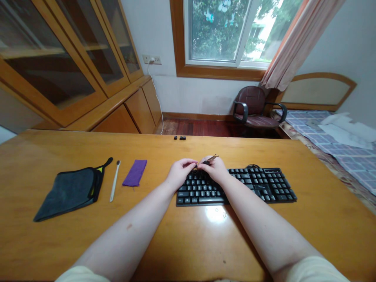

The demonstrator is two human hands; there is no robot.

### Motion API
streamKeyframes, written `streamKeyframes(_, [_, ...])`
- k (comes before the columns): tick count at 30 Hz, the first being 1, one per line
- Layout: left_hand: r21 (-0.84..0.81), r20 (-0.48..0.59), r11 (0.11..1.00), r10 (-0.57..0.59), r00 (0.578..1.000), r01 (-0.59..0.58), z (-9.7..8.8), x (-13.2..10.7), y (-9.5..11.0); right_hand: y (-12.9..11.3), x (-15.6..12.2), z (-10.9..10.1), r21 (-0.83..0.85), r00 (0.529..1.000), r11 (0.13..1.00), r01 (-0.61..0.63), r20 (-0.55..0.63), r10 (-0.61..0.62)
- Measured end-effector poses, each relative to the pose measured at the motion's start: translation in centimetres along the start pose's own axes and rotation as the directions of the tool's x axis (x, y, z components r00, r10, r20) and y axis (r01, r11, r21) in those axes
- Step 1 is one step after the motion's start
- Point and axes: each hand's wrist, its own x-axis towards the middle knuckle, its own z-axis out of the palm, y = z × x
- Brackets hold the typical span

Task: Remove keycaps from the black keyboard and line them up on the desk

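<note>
A black keyboard (210,193) lies on the wooden table in front of me. Over its upper left keys, my left hand (179,172) has thumb and fingertips pinched together; whatever is between them is too small to make out. My right hand (216,169) meets it there, closed around a slim brown tool (212,158) whose thin split ends stick out above the fingers. The tool's other end is hidden by the fingers. Several small black keycaps (182,138) sit near the table's far edge.
To the left lie a purple cloth (135,172), a white toothbrush (114,182) and a folded dark grey cloth (69,192). A coiled cable (253,166) rests behind the keyboard. Beyond the table are a cabinet (117,105), an office chair (255,107) and a bed (331,133).
</note>
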Motion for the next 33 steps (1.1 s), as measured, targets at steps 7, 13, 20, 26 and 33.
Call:
streamKeyframes(7, [0.071, 0.072, 0.997, 0.015, 0.997, -0.02, -0.23, -0.05, 0.3, -0.04, -0.01, -0.13, -0.001, 1.0, 1.0, -0.002, -0.028, 0.002])
streamKeyframes(13, [0.007, 0.079, 1.0, -0.017, 0.997, 0.016, -0.04, -0.03, -0.06, 0.16, -0.07, -0.1, -0.02, 0.999, 0.999, -0.031, -0.035, 0.03])
streamKeyframes(20, [-0.145, 0.054, 0.983, -0.103, 0.993, 0.11, 0.43, 0.06, -0.41, 0.09, -0.14, -0.07, 0.028, 0.997, 0.997, -0.075, -0.009, 0.075])
streamKeyframes(26, [0.008, 0.033, 0.999, -0.044, 0.998, 0.044, 0.11, -0.04, 0.26, 0.08, -0.1, -0.2, -0.053, 0.999, 0.998, -0.046, -0.017, 0.045])
streamKeyframes(33, [-0.084, -0.012, 0.993, -0.078, 0.997, 0.077, 0.1, -0.08, 0.18, 0.16, -0.27, -0.23, -0.024, 0.998, 0.998, -0.058, -0.001, 0.058])
